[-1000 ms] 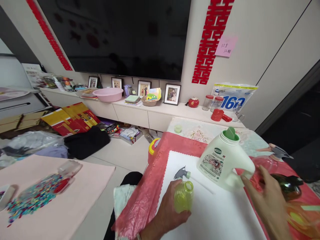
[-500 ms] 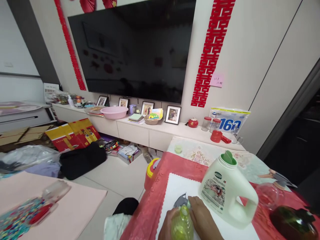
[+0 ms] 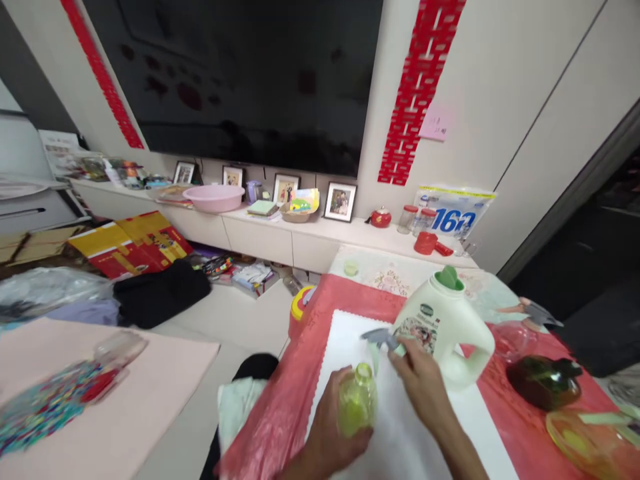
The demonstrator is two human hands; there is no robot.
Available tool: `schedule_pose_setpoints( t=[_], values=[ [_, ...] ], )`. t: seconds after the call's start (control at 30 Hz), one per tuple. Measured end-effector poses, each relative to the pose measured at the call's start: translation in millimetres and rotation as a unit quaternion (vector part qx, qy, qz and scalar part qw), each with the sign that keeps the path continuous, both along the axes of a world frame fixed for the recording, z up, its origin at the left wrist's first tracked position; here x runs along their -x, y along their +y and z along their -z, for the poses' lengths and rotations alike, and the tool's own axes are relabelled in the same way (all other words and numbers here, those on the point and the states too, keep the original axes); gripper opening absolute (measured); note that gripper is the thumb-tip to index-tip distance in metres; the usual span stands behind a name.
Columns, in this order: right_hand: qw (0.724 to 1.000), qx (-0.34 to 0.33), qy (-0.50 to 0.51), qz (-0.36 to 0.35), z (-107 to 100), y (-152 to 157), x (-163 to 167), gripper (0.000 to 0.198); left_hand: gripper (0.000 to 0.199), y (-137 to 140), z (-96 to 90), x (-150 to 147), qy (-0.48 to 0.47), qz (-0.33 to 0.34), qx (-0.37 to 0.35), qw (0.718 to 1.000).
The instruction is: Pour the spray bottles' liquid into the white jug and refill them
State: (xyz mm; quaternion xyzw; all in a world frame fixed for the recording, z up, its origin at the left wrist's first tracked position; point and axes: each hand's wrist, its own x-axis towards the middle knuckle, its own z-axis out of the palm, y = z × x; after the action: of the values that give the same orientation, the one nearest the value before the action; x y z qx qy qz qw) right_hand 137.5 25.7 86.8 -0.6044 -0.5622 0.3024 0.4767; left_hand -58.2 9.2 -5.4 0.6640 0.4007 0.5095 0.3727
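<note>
My left hand (image 3: 325,427) is wrapped round a translucent yellow-green spray bottle (image 3: 359,403), whose neck is uncovered and points up. In my right hand (image 3: 419,373) is a grey trigger spray head (image 3: 381,337), held above and to the right of the bottle's mouth, apart from it. Both hands are over a white scallop-edged sheet (image 3: 345,330). Just behind my right hand stands a pale green detergent jug (image 3: 465,323), a green spout showing in its open neck. The lower part of the spray head is partly hidden by my fingers.
Right of the jug, a clear spray bottle (image 3: 515,340), a dark bottle (image 3: 544,383) and an orange transparent container (image 3: 590,440) stand on the red tablecloth (image 3: 285,407). A small pale green cup (image 3: 351,268) is at the back. To the left, a pink table (image 3: 165,373) bears colourful small pieces.
The spray head has come away from the bottle's neck. My right hand has risen with it, and the bottle is more fully visible in my left hand. The camera view has shifted.
</note>
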Motion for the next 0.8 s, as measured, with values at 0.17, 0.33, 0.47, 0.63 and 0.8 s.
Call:
schedule_pose_setpoints(
  t=[0.17,0.33,0.47,0.63,0.8],
  values=[
    [0.969,0.005,0.248,0.023,-43,-23,-8,0.063,0.084,-15,-1.3,2,0.024,0.045,0.056,0.997],
    [0.916,-0.042,0.398,0.022,-68,-32,-5,0.059,0.091,-9,-3.4,1,0.048,0.058,0.075,0.994],
    [0.915,-0.114,0.386,-0.012,-73,-32,1,0.046,0.094,-9,-2.1,0,0.054,0.069,0.077,0.993],
    [0.931,-0.191,0.312,-0.022,-74,-27,12,0.022,0.095,-8,-3.0,0,0.053,0.072,0.085,0.992],
    [0.936,-0.197,0.288,-0.039,-71,-24,18,0.019,0.093,-9,-2.6,0,0.052,0.075,0.091,0.992]
  ],
)
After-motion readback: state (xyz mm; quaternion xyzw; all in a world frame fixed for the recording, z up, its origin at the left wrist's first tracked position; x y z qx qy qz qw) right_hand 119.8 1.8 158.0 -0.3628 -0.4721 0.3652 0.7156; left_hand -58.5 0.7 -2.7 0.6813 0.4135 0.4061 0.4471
